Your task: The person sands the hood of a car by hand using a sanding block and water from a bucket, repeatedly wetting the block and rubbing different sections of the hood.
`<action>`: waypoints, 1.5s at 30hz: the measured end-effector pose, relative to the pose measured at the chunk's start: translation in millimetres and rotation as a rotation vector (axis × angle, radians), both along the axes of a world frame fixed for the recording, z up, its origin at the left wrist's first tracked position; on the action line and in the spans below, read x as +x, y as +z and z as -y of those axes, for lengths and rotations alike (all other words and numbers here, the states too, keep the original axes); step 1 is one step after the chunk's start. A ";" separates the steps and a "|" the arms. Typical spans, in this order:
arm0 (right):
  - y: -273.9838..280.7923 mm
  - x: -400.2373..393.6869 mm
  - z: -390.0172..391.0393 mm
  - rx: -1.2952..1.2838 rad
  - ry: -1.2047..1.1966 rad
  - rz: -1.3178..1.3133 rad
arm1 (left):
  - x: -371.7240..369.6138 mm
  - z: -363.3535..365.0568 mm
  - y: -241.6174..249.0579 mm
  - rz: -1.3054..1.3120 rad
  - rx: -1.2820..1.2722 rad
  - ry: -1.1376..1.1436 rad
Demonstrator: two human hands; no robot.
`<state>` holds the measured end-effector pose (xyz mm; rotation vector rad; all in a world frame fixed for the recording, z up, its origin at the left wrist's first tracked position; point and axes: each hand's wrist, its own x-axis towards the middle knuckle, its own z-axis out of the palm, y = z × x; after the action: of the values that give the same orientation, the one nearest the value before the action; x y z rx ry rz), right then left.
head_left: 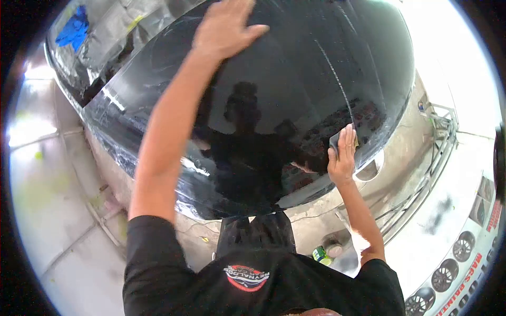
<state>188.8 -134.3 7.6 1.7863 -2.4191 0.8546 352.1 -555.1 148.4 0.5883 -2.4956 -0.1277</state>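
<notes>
A glossy black car hood (295, 79) fills the middle of the head view and mirrors my dark outline. My left hand (226, 26) lies flat on it far out, fingers spread, holding nothing. My right hand (342, 155) presses a small dark sanding pad (334, 139) against the hood near its right edge, fingers flat over the pad. A thin pale streak (337, 79) runs up the paint above that hand.
The windshield area at upper left is masked with plastic sheeting (110, 31) with a blue cloth (74, 29) on it. A green can (320, 255) stands on the concrete floor near my legs. A metal rack (437, 142) and a banner showing wheels (453, 263) are at the right.
</notes>
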 end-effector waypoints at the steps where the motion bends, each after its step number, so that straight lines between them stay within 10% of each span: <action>1: 3.1 4.9 13.2 -0.028 -0.030 -0.002 | -20.5 -4.9 -15.3 0.019 -0.047 0.017; 5: 34.4 9.0 116.5 -0.040 0.057 -0.083 | -16.7 -35.1 -55.7 0.097 -0.212 -0.040; 13: 69.0 -32.4 349.8 -0.139 0.034 -0.237 | 243.3 23.7 -40.7 0.280 -0.074 0.356; 16: 90.7 28.3 351.5 0.045 -0.076 -0.101 | 251.9 33.4 -36.3 0.269 -0.099 0.275; 20: 76.9 173.2 308.3 -0.192 0.395 -0.165 | 233.6 50.6 -36.4 0.184 -0.115 0.215; 32: 75.5 -46.5 467.5 -0.058 -0.226 -0.401 | 231.0 49.2 -30.0 0.193 -0.043 0.255; 34: 132.0 64.1 426.2 0.020 -0.092 -0.013 | 231.5 50.8 -26.7 0.204 -0.015 0.257; 38: 87.1 164.1 385.6 -0.159 0.303 -0.284 | 232.1 52.2 -28.3 0.207 -0.011 0.253; 45: 99.2 -75.6 462.4 -0.011 -0.137 -0.115 | 230.0 54.2 -28.7 0.220 0.019 0.274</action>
<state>113.2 -596.7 106.8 1.5964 -2.4248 0.7294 582.2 -609.3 119.6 0.9915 -2.5935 0.0187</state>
